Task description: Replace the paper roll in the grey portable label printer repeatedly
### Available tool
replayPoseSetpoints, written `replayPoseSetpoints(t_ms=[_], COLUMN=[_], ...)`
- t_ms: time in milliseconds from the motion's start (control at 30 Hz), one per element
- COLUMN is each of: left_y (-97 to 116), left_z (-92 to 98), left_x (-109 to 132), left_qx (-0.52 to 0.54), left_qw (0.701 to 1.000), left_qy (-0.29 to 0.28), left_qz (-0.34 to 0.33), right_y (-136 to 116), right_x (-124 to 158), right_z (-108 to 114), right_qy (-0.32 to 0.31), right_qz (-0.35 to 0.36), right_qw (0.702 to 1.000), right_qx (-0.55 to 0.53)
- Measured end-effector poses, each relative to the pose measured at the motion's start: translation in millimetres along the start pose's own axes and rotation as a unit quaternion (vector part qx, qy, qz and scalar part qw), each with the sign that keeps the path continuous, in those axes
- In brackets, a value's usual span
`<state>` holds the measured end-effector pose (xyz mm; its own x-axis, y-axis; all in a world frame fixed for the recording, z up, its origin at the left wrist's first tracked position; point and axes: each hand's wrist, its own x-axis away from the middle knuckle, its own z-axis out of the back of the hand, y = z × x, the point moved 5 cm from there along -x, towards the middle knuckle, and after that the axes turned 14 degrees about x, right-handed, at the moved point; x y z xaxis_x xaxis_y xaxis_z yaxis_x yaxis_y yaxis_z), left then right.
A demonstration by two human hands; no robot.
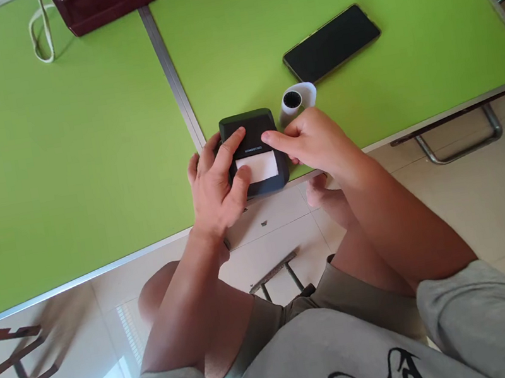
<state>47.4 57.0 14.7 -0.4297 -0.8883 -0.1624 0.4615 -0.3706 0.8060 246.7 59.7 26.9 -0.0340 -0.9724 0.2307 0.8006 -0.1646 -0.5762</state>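
A small black portable printer (250,130) lies at the near edge of the green table, with a strip of white paper (261,167) showing across its front part. My left hand (221,187) is around its left side, index finger on the top and thumb over the paper's left end. On the right side, my right hand (312,141) grips the printer, thumb on its top edge and the other fingers curled out of sight beside it. Just behind my right hand stands a roll of white paper (287,113) with a dark core and a loose, curled end.
A phone (332,42) with a dark screen lies beyond the paper roll. Farther back on the green table (61,162) is a dark red box-like object (105,1) with a white cord (37,38). A metal strip (169,68) crosses the tabletop.
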Motion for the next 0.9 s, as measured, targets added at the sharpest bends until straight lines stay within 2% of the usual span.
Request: replayPoseSetpoints(t_ms=[167,300,467,533,600,700,800,900], left_y=[2.5,-0.3,-14.8,-19.5,-20.4,-13.5,-2.9,2.9], left_z=[-1.0,-2.3,8.2,8.8,5.3,-0.6,-3.4,2.6], left_x=[-2.4,-1.7,-0.9,-2.6,-4.5,-4.4,-1.0,1.4], left_qx=[-0.017,0.022,0.108,0.090,0.068,0.059,0.125,0.190], left_qw=[1.000,0.999,0.988,0.989,0.993,0.997,0.992,0.980], left_qy=[0.022,0.034,0.106,0.094,0.060,0.031,0.015,0.051], left_qz=[0.007,0.006,0.043,0.063,0.070,0.050,0.030,0.018], right_y=[-1.0,-0.1,-8.1,-10.6,-11.4,-12.1,-16.5,-26.9], right_x=[0.4,1.8,6.0,7.1,7.0,3.7,-0.8,-2.8], right_z=[-0.6,-0.5,4.0,6.0,6.2,3.0,-0.9,-5.7], right_qy=[-0.031,-0.029,-0.053,-0.067,-0.081,-0.080,-0.040,0.001], right_qz=[-0.011,-0.021,-0.050,-0.066,-0.067,-0.018,0.055,0.104], right_qw=[0.999,0.999,0.994,0.988,0.984,0.988,0.995,0.994], right_qx=[-0.007,0.019,0.086,0.121,0.145,0.128,0.066,0.026])
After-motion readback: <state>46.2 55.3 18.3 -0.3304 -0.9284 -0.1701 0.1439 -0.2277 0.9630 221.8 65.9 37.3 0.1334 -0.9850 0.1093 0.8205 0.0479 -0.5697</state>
